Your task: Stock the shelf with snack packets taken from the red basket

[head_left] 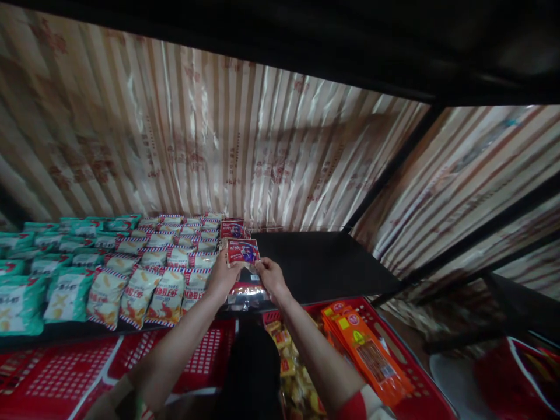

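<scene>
Both my hands reach forward onto a black shelf [324, 262] and hold one small red snack packet [242, 251] by its lower corners. My left hand [223, 274] pinches the packet's left side and my right hand [270, 275] pinches its right side. The packet stands upright just in front of a short row of the same red packets [232, 228] at the back of the shelf. Another shiny packet [247, 291] lies flat below my hands.
Rows of white-and-red striped snack bags [168, 256] and teal bags [26, 280] fill the shelf's left. Red plastic baskets [56, 373] sit below; the right basket [420, 391] holds orange packets [363, 350] and yellow snacks. A striped foil backing rises behind.
</scene>
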Motion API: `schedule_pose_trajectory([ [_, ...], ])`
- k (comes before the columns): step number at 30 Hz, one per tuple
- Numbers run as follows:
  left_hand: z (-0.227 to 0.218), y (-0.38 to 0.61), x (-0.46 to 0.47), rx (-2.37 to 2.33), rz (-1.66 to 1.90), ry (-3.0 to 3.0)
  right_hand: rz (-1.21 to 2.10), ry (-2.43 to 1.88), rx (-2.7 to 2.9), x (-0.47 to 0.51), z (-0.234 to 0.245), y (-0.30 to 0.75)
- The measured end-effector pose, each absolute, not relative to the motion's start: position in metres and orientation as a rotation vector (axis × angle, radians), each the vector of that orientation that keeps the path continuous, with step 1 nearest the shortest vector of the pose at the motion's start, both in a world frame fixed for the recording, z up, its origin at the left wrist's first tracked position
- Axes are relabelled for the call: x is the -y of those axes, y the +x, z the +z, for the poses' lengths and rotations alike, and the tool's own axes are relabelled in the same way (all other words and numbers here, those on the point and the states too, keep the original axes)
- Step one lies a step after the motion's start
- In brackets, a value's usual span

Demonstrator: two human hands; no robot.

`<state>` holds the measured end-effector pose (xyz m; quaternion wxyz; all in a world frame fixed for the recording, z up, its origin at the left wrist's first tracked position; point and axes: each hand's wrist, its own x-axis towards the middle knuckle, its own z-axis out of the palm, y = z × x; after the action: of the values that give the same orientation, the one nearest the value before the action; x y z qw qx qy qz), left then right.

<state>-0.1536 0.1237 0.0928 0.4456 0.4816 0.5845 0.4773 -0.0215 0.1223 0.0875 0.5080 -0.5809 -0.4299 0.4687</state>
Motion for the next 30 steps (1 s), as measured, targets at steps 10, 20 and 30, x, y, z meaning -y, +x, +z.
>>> schedule_pose_trajectory([
  [10, 0.090, -0.170, -0.144, -1.758, 1.002, 1.651, 0.767, -1.729, 1.394, -0.176, 0.081, -0.034],
  [20, 0.089, -0.171, -0.142, -1.816, 0.890, 1.916, 0.614, -1.899, 1.506, -0.182, 0.087, -0.037],
  [30, 0.102, -0.172, -0.149, -1.964, 0.702, 2.105, 0.615, -1.883, 1.510, -0.172, 0.094, -0.041],
])
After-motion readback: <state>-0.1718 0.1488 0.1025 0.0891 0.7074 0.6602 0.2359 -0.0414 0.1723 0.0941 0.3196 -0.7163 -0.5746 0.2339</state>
